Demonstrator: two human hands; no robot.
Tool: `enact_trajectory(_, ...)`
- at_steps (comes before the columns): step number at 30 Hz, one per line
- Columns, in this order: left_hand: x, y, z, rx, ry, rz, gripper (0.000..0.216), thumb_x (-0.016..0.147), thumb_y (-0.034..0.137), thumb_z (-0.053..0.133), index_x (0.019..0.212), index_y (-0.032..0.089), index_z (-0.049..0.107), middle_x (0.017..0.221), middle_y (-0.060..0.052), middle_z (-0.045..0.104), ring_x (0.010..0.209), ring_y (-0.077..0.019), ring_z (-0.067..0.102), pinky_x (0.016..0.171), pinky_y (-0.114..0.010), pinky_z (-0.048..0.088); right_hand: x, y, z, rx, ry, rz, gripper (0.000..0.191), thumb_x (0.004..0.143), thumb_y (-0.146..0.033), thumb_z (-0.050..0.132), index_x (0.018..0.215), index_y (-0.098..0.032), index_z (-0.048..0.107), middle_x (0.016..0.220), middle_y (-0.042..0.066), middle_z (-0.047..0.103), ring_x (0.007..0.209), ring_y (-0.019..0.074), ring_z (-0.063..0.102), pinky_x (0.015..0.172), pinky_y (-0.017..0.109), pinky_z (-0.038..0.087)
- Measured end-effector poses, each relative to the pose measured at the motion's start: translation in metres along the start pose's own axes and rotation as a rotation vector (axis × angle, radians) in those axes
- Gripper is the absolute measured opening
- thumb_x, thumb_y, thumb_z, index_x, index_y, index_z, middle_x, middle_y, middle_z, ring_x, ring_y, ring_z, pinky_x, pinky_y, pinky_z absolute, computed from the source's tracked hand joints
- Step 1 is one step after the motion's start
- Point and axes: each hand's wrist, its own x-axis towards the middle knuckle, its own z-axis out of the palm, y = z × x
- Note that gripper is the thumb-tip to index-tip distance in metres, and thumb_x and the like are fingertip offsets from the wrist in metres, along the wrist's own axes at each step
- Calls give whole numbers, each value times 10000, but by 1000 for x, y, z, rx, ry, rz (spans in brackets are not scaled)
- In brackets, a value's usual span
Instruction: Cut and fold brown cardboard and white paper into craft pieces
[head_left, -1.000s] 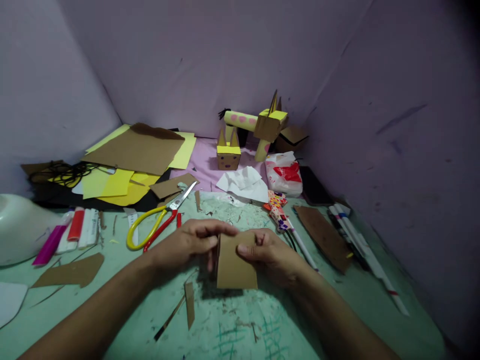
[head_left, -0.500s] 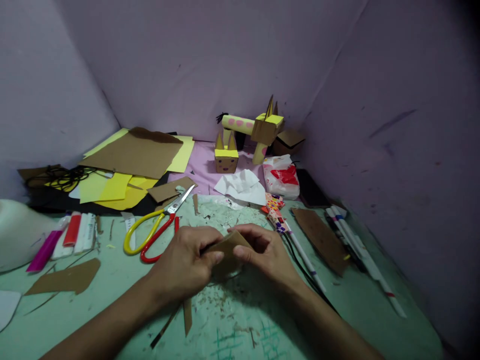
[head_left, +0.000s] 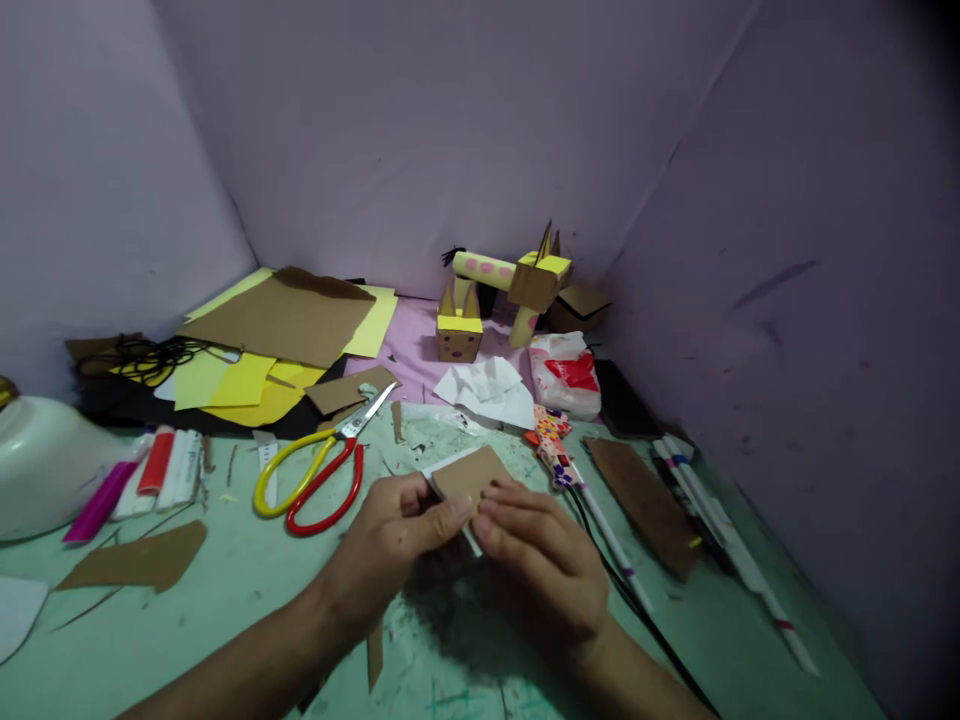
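A small brown cardboard piece (head_left: 471,474) with pale edges is held up between my two hands over the middle of the table. My left hand (head_left: 401,525) grips its left side, thumb on the near face. At the right and near edge, the bent fingers of my right hand (head_left: 544,545) press against the piece; part of it is hidden behind them. Left of my left hand lie scissors (head_left: 322,475) with yellow and red handles, blades pointing away. A narrow cardboard strip (head_left: 375,655) rests on the table below my left wrist.
Cardboard animal figures (head_left: 459,338) stand at the back, near crumpled white paper (head_left: 491,390) and a tissue packet (head_left: 564,375). Cardboard sheets (head_left: 289,315) and yellow paper pile at back left. Markers (head_left: 154,470) lie left; a glue gun (head_left: 555,450) with its cord, and white sticks (head_left: 727,530), lie right.
The cardboard piece has been turned, so its flat face and pale edges now show. My right hand's fingers have shifted to the piece's near edge. The view has moved slightly.
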Motion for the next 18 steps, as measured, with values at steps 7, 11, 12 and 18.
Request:
enact_trajectory(7, 7, 4, -13, 126, 244, 88, 203, 560, 331, 651, 543, 171, 528, 431, 40, 510, 409, -82, 414, 411, -210, 291, 6, 2, 7, 237, -48, 252, 396, 711, -142, 663, 1067, -314, 639, 1188, 70, 620, 1148, 278, 538, 1030, 549, 338)
enact_trajectory(11, 3, 1, -5, 229, 177, 55, 176, 574, 341, 590, 572, 170, 548, 455, 40, 489, 415, -93, 401, 425, -233, 298, 10, 8, 10, 766, 71, 894, 525, 629, -401, 778, 1094, -225, 611, 1120, 122, 639, 1035, 286, 599, 840, 407, 489)
enact_trajectory(12, 3, 0, -1, 258, 162, 54, 174, 589, 344, 576, 570, 175, 538, 456, 40, 477, 419, -97, 398, 428, -237, 296, 10, 8, 11, 857, -1, 1005, 504, 616, -441, 782, 1034, -195, 643, 1001, 113, 679, 930, 273, 633, 779, 379, 500)
enact_trajectory(18, 2, 3, -3, 664, 121, 106, 176, 699, 324, 521, 586, 195, 561, 517, -2, 528, 497, -154, 472, 480, -266, 314, 8, 4, 11, 972, -50, 1224, 288, 645, -381, 782, 802, -158, 690, 676, 25, 660, 597, 156, 587, 597, 274, 455)
